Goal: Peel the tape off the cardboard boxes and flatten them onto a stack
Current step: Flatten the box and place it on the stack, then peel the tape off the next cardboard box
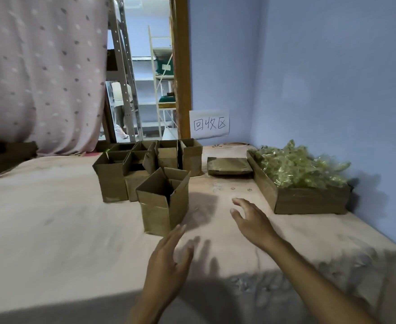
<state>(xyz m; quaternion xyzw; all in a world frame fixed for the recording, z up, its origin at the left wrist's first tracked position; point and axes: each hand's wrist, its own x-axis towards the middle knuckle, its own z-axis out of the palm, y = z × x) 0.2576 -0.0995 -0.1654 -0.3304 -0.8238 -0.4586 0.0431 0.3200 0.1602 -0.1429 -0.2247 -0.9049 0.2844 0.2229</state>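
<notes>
Left hand [169, 260] and right hand [250, 220] hover spread wide, holding nothing; the nearest box [163, 202] stands light and open-topped; a careless grab likely topples it.

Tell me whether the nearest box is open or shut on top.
Open. The nearest box stands upright, its top flaps raised and the dark inside showing.

We look from one head-worn wide-angle camera, forward and down across the pale pink cloth-covered surface [63, 230], our left hand [169, 260] and right hand [250, 220] near, the pale blue painted wall [320, 78] farther ahead.
</notes>
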